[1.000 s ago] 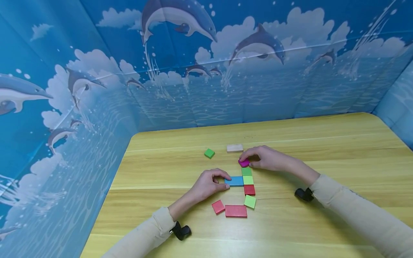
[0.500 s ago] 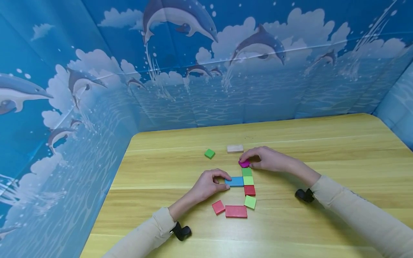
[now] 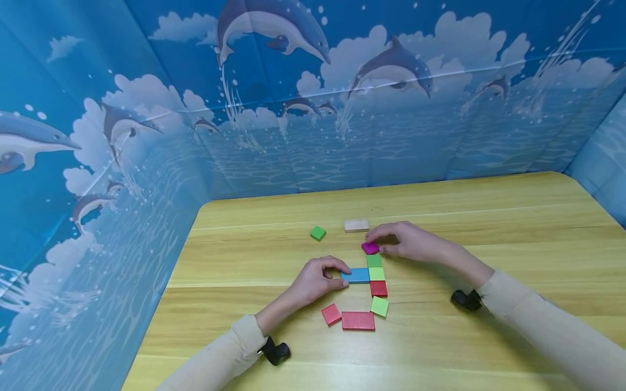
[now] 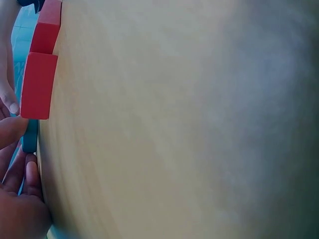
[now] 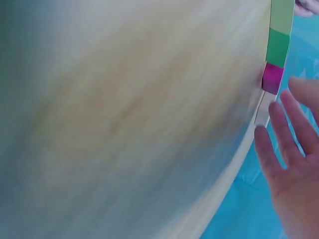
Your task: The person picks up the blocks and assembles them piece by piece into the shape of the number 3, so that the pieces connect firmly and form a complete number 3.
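My left hand (image 3: pixel 313 279) pinches the left end of a flat blue rectangular block (image 3: pixel 358 276) between thumb and fingers. Against the blue block's right end stands a column of square blocks: green (image 3: pixel 374 260), lime (image 3: pixel 376 273) and red (image 3: pixel 379 288). A magenta block (image 3: pixel 370 248) with angled edges lies at the column's far end, by the green one. Beside it hovers my right hand (image 3: pixel 408 241); in the right wrist view the straight fingers of this hand (image 5: pixel 294 149) are apart from the magenta block (image 5: pixel 272 78). The left hand partly covers the blue block.
Nearer the body lie a tilted lime block (image 3: pixel 379 307), a long red block (image 3: pixel 358 321) and a small red square (image 3: pixel 331 314). Farther back are a green block (image 3: pixel 318 233) and a pale block (image 3: pixel 356 226). A dolphin-print curtain (image 3: pixel 318 141) hangs behind the table (image 3: pixel 235 239).
My right hand has let go of the magenta block and drawn slightly to the right. The left hand stays on the blue block.
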Demonstrator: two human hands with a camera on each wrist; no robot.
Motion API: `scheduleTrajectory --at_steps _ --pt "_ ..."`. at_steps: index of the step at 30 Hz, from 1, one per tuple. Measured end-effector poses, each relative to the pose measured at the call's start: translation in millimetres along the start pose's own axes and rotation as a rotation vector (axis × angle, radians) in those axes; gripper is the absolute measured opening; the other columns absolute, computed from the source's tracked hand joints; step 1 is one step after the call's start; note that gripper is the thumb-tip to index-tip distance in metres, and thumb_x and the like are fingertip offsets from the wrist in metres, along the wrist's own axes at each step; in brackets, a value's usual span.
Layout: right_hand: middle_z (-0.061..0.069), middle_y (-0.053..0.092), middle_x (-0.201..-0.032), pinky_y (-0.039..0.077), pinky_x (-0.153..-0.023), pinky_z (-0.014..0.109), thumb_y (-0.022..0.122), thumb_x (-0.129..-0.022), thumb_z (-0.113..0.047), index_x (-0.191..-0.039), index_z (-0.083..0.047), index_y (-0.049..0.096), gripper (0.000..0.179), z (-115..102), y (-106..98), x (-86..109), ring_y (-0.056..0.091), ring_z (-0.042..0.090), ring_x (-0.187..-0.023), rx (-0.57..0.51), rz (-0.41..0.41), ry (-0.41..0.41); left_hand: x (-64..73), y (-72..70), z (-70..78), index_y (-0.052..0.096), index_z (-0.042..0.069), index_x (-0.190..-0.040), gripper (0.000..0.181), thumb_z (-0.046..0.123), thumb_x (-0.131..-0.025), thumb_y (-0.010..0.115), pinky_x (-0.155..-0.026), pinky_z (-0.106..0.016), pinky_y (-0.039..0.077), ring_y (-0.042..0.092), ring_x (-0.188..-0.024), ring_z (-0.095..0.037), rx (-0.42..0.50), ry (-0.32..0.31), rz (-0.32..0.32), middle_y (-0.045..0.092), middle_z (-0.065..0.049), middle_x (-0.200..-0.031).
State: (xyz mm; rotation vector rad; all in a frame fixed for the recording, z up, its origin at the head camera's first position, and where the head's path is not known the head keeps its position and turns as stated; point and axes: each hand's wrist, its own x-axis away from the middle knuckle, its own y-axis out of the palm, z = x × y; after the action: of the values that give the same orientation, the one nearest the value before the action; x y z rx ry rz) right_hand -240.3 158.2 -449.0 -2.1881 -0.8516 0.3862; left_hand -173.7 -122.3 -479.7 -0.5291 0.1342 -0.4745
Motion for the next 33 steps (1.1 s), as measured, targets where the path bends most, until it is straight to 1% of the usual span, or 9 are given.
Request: scheduleTrajectory --at_steps 4,8,13,18,21,26,30,33 --pt "0.000 0.061 -0.128 0.044 -0.099 0.048 0.066 -0.094 -0.008 -0.125 -0.017 0.067 0.032 -6.4 1.4 6.7 0.054 0.026 -0.121 0.019 0.054 0.020 0.4 0.2 0.8 0.077 0.018 -0.102 0.017 0.013 -0.086 0.078 -0.071 -0.024 0.046 0.056 -0.084 -0.012 0.002 0.008 -0.003 0.067 0.013 -0.106" --pt "-0.001 0.061 -0.128 0.044 -0.099 0.048 0.067 -0.094 -0.011 -0.126 -0.017 0.066 0.033 -15.6 3.8 14.1 0.053 0.026 -0.123 0.026 0.080 0.035 0.4 0.2 1.4 0.076 0.017 -0.102 0.017 0.012 -0.086 0.078 -0.072 -0.024 0.046 0.056 -0.086 -0.013 0.001 0.017 -0.002 0.068 0.012 -0.106" --pt "-0.003 0.061 -0.129 0.044 -0.098 0.049 0.068 -0.094 -0.013 -0.127 -0.019 0.066 0.034 -23.8 9.3 23.0 0.053 0.025 -0.123 0.040 0.092 0.026 0.9 0.4 1.2 0.076 0.017 -0.101 0.017 0.012 -0.085 0.078 -0.070 -0.024 0.045 0.055 -0.081 -0.011 0.007 0.005 -0.003 0.068 0.012 -0.105" --pt "-0.004 0.062 -0.128 0.045 -0.099 0.048 0.070 -0.092 -0.013 -0.125 -0.019 0.067 0.033 -29.8 16.9 29.6 0.055 0.022 -0.122 0.050 0.106 0.003 1.8 0.7 1.9 0.076 0.017 -0.101 0.017 0.012 -0.085 0.078 -0.069 -0.023 0.045 0.054 -0.077 -0.011 0.014 -0.012 -0.002 0.067 0.012 -0.105" --pt "-0.004 0.062 -0.127 0.044 -0.099 0.048 0.071 -0.092 -0.015 -0.122 -0.019 0.068 0.031 -34.3 21.2 33.8 0.055 0.023 -0.121 0.047 0.108 0.014 2.2 0.7 2.4 0.076 0.017 -0.102 0.017 0.013 -0.086 0.077 -0.068 -0.023 0.044 0.053 -0.075 -0.011 0.013 -0.015 -0.003 0.067 0.012 -0.105" --pt "-0.002 0.062 -0.127 0.043 -0.100 0.051 0.071 -0.092 -0.016 -0.120 -0.020 0.069 0.029 -41.1 28.5 41.9 0.053 0.027 -0.123 0.052 0.102 0.036 3.0 0.6 3.0 0.076 0.018 -0.102 0.017 0.013 -0.086 0.077 -0.066 -0.023 0.044 0.052 -0.072 -0.012 0.012 -0.016 -0.006 0.067 0.012 -0.106" --pt "-0.001 0.061 -0.128 0.042 -0.100 0.052 0.072 -0.091 -0.018 -0.121 -0.019 0.070 0.029 -44.8 34.4 48.0 0.052 0.029 -0.125 0.092 0.098 0.041 3.6 0.6 3.2 0.076 0.017 -0.102 0.017 0.013 -0.086 0.077 -0.066 -0.023 0.044 0.053 -0.073 -0.011 0.003 -0.006 -0.006 0.067 0.011 -0.106" --pt "0.000 0.061 -0.130 0.043 -0.100 0.051 0.073 -0.090 -0.019 -0.120 -0.017 0.071 0.030 -46.5 38.4 50.4 0.053 0.029 -0.124 0.131 0.084 0.032 3.7 0.9 2.6 0.076 0.016 -0.101 0.016 0.013 -0.086 0.077 -0.068 -0.024 0.045 0.054 -0.077 -0.011 -0.002 -0.002 -0.005 0.067 0.011 -0.106"
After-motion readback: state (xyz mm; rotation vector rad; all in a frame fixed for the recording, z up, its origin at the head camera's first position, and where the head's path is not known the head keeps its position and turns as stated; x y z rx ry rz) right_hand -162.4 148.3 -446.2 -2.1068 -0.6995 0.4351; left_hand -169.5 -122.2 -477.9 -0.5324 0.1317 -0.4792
